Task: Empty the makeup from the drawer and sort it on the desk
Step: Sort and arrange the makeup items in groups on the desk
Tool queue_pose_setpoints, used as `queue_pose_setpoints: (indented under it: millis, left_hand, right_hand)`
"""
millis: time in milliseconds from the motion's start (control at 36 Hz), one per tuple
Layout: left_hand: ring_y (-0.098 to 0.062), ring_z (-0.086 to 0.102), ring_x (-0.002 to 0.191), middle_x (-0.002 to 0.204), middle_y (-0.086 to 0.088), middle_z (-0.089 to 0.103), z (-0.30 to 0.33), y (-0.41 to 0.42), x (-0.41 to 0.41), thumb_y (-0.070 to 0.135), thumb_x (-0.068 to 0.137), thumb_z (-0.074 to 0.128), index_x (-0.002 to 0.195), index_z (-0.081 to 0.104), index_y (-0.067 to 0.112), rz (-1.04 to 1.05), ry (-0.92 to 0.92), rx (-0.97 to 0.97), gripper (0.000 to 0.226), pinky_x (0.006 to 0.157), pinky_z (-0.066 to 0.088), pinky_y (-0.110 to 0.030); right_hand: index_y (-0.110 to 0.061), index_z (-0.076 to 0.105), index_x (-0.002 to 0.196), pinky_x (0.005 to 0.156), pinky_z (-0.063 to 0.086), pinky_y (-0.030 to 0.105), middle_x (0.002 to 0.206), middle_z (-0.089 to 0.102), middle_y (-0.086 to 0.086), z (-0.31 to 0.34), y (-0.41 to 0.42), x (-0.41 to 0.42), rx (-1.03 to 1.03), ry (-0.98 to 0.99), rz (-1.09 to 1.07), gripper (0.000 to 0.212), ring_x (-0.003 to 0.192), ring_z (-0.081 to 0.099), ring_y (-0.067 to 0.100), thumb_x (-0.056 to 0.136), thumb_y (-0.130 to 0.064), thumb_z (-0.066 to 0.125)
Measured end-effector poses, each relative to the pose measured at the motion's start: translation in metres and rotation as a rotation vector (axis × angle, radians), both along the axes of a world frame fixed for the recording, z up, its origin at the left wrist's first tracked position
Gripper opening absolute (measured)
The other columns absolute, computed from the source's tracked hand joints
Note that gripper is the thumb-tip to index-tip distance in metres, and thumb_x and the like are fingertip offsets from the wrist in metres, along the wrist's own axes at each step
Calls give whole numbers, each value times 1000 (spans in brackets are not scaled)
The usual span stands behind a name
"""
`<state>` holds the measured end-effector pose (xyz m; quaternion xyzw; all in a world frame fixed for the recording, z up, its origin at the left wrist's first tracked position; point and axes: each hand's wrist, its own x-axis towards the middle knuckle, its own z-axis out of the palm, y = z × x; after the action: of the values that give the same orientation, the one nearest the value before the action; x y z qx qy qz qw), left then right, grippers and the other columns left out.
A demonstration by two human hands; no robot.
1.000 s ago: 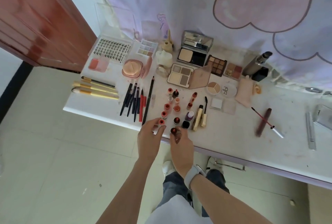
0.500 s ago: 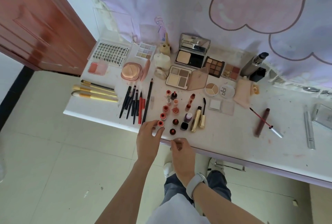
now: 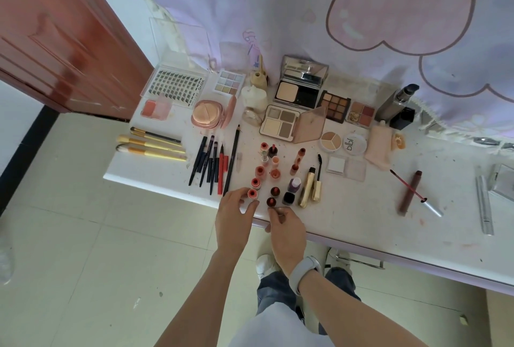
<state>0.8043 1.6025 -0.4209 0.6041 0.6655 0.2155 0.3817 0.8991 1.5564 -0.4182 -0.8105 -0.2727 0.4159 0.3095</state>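
Observation:
On the white desk [image 3: 358, 224], lipsticks stand upright in rows near the front edge. My left hand [image 3: 233, 218] holds the orange-red lipstick [image 3: 252, 194] at the front left of the rows, thumb and fingers around it. My right hand [image 3: 288, 231] has its fingertips pinched at the base of the dark red lipstick [image 3: 271, 202] beside it. Behind them stand more lipsticks [image 3: 260, 170] and two nail polish bottles [image 3: 292, 190]. A gold mascara [image 3: 309, 189] lies to the right.
Yellow brushes [image 3: 151, 146] and dark pencils [image 3: 214, 164] lie on the left. Palettes [image 3: 281, 126], an open compact [image 3: 299, 90] and a lash box [image 3: 175, 85] fill the back. An open lip gloss [image 3: 410, 192] lies right. A drawer handle [image 3: 358, 261] shows under the desk edge. A red door [image 3: 55, 40] stands left.
My right hand let go of the dark red lipstick, drew back toward the desk edge, then came forward to it again. My left hand stayed on the orange-red lipstick.

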Motion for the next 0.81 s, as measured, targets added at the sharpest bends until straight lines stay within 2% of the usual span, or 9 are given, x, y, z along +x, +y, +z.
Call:
queue_pose_setpoints:
  millis: [139, 306, 417, 500, 556, 639, 750, 806]
  left_hand:
    - [-11, 54, 94, 109, 6, 54, 7, -5, -3, 19, 83, 69, 122, 55, 16, 23, -9, 11, 41, 82, 44, -22]
    - [-12, 57, 97, 108, 11, 54, 17, -35, -6, 18, 83, 69, 115, 59, 17, 59, 8, 116, 34, 86, 45, -27]
    - [-11, 56, 95, 101, 14, 53, 25, -64, 19, 17, 84, 67, 112, 61, 19, -33, 25, 120, 29, 86, 45, -27]
    - [-9, 55, 99, 104, 14, 54, 29, -82, 58, 18, 84, 66, 112, 62, 20, -148, -6, 91, 28, 89, 45, -26]
    - [-11, 55, 102, 107, 11, 57, 32, -90, 91, 19, 85, 66, 113, 62, 19, -233, -27, 82, 29, 90, 45, -27]
    - [-16, 51, 109, 118, 3, 55, 36, -97, 142, 23, 88, 62, 120, 58, 17, -361, -9, 54, 33, 93, 44, -32]
    - [-19, 29, 132, 143, 1, 34, 33, -104, 209, 36, 92, 51, 138, 37, 22, -465, 208, 6, 51, 106, 28, -35]
    - [-23, 11, 141, 153, -2, 18, 29, -109, 236, 44, 91, 50, 145, 22, 22, -459, 360, -28, 65, 113, 14, -40]
  right_hand:
    - [-16, 60, 89, 53, 32, 9, 64, 62, -7, 2, -7, 5, -7, 0, 81, 18, 59, 54, -1, 94, -30, 49]
    - [-23, 59, 78, 59, 40, 13, 63, 63, -8, 12, -35, 30, 12, 138, 204, 16, 54, 54, -4, 92, -29, 54]
    - [-24, 59, 79, 57, 39, 18, 67, 66, -5, 20, -60, 78, -44, 216, 290, 15, 47, 50, -3, 92, -28, 55]
    - [-19, 60, 81, 50, 40, 16, 65, 63, -5, 28, -82, 127, -62, 210, 278, 12, 47, 48, 3, 92, -20, 56]
    - [-17, 60, 80, 48, 40, 15, 62, 62, -5, 36, -94, 161, -44, 179, 231, 13, 48, 49, 5, 91, -12, 57]
    - [-13, 61, 86, 47, 38, 10, 66, 63, -3, 46, -106, 215, -36, 112, 198, 8, 45, 50, -1, 91, -11, 56]
    - [-13, 62, 98, 59, 41, 8, 80, 66, 0, 50, -119, 289, -13, -85, 101, 10, 63, 58, -2, 92, -13, 53]
    - [-13, 62, 100, 61, 40, 8, 86, 66, 1, 49, -122, 324, -9, -194, 29, 12, 75, 60, 12, 92, -15, 52]
